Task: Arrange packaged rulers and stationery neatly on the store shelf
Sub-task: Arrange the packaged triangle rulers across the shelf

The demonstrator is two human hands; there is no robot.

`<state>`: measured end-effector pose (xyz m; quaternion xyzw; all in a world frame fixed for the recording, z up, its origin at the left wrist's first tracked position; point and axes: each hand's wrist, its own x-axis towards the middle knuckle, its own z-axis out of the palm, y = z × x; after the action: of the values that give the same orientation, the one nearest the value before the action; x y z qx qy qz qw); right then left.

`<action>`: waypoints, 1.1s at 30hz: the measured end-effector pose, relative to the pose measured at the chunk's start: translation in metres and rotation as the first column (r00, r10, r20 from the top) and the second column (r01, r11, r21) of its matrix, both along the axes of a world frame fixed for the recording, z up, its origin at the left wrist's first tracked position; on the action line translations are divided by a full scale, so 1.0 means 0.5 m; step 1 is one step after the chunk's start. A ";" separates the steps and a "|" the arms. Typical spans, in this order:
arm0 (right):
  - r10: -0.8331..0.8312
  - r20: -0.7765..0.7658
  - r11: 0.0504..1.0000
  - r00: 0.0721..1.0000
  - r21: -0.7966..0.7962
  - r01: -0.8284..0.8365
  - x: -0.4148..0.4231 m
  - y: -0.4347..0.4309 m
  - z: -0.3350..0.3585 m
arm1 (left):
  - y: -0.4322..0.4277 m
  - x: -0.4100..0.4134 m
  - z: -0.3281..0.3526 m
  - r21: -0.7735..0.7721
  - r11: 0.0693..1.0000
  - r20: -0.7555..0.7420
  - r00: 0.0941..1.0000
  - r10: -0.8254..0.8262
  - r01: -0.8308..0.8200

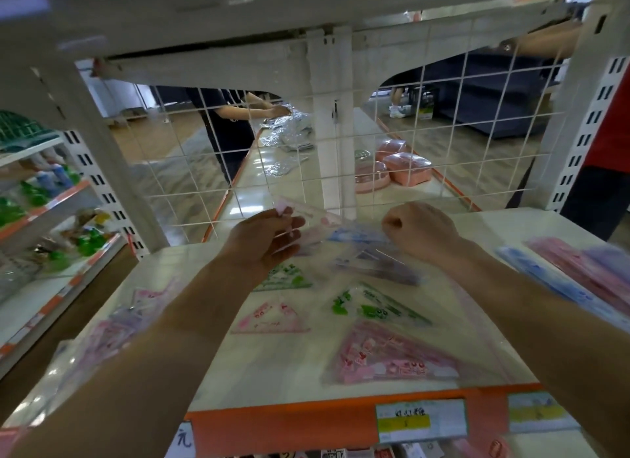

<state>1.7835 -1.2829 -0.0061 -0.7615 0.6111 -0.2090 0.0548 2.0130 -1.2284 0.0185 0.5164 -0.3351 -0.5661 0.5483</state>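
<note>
Both my hands hold up a bundle of clear-packaged rulers (pixel 341 234) above the back of the white shelf (pixel 293 365). My left hand (pixel 264 239) pinches its left end, with a pink packet corner sticking out between thumb and fingers. My right hand (pixel 421 229) grips the right end in a closed fist. Blue, pink and purple rulers show through the plastic. On the shelf below lie loose packets: a pink set-square pack (pixel 392 358), a green one (pixel 371 304), a small pink triangle (pixel 272 316) and another green one (pixel 286 277).
A stack of pink, blue and purple ruler packs (pixel 579 270) lies at the shelf's right. More pink packets (pixel 112 331) sit at its left edge under my forearm. A white wire grid (pixel 341 157) backs the shelf. Behind it a person handles plastic bags. Orange price strip (pixel 306 420) in front.
</note>
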 end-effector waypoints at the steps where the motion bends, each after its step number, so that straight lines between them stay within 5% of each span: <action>1: 0.051 0.101 0.999 0.994 -0.020 -0.049 0.004 0.008 0.010 | 0.000 -0.002 0.001 -0.007 1.000 -0.008 1.000 -0.019 0.019; 6: 0.156 0.614 0.949 0.774 0.125 -0.291 0.033 0.060 0.074 | -0.002 -0.020 0.005 -0.023 0.996 -0.014 0.996 -0.084 0.084; 11: 0.144 0.634 0.925 0.760 0.187 -0.332 0.035 0.078 0.083 | 0.005 -0.036 0.019 -0.033 0.994 -0.066 0.992 -0.107 0.105; 16: -0.019 0.859 0.927 0.512 0.207 -0.312 0.045 0.093 0.100 | 0.020 -0.029 0.032 0.012 0.988 -0.087 0.984 -0.155 0.156; 23: 0.080 0.724 0.847 0.685 0.313 -0.429 0.100 0.133 0.082 | 0.042 -0.016 0.038 -0.028 0.994 -0.047 0.993 -0.109 0.108; 29: -0.024 0.868 0.907 0.497 0.228 -0.355 0.135 0.146 0.076 | 0.079 0.011 0.025 -0.043 0.983 -0.155 0.971 -0.182 0.177; 33: 0.096 0.757 0.834 0.646 0.293 -0.468 0.148 0.167 0.066 | 0.092 0.026 0.015 -0.066 0.979 -0.031 0.980 -0.195 0.192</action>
<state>1.8575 -1.1992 0.0270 -0.6707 0.4408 -0.3239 0.5010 2.0260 -1.1826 0.0258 0.4532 -0.3910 -0.6155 0.5127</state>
